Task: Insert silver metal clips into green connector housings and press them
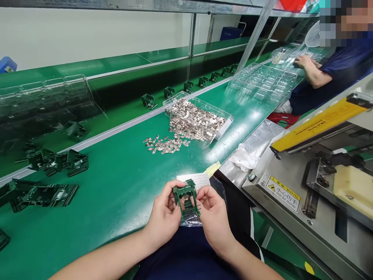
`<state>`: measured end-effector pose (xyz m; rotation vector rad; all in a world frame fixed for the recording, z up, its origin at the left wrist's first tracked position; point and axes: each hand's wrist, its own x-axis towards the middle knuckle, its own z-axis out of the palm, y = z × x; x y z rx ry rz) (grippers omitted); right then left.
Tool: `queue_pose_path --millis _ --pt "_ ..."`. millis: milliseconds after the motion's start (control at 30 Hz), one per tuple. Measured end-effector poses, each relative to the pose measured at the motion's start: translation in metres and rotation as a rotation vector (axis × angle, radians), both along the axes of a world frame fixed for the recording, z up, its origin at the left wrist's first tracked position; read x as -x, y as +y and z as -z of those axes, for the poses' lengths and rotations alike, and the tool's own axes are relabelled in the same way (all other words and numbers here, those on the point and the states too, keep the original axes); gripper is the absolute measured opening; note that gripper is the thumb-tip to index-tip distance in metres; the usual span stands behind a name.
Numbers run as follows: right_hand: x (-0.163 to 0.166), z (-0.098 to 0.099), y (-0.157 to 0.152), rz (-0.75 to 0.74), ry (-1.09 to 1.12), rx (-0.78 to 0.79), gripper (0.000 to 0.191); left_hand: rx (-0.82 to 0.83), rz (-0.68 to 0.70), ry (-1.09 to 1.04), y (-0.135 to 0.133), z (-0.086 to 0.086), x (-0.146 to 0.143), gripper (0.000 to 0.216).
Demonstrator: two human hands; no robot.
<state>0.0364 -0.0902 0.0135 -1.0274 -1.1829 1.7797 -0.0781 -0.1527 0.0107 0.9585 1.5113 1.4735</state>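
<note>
Both my hands hold one small dark green plastic frame part (186, 199) just above the near edge of the green belt (116, 186). My left hand (164, 216) grips its left side with thumb and fingers closed. My right hand (214, 214) pinches its right side. A white ribbed strip (198, 179) lies right behind the part. Farther back, a clear tray (224, 124) holds a heap of small silvery metal clips (194, 120), and several loose clips (164, 144) are spilled on the belt in front of it.
Several dark green frame parts (43, 192) lie at the left and along the back rail. Clear blister trays (262, 83) stand at the back right. A metal press with a yellow warning label (284, 192) stands at my right. Another person's hand (303, 61) works at the far right.
</note>
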Motion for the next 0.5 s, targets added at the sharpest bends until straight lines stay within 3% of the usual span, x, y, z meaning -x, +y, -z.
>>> queue_pose_path --millis 133,267,400,500 --pt "-0.017 0.002 0.000 0.010 0.019 -0.092 0.022 0.014 0.020 0.019 0.010 -0.004 -0.003 0.024" --pt "-0.044 0.025 0.001 0.112 -0.047 -0.148 0.017 -0.056 -0.137 -0.016 0.039 0.003 -0.004 0.027" --pt "-0.049 0.052 0.002 -0.022 -0.019 0.174 0.030 -0.129 -0.196 -0.028 0.066 0.020 -0.008 0.031" --pt "-0.036 0.060 0.004 -0.140 0.088 0.379 0.037 -0.166 -0.222 -0.046 0.071 0.030 -0.012 0.034"
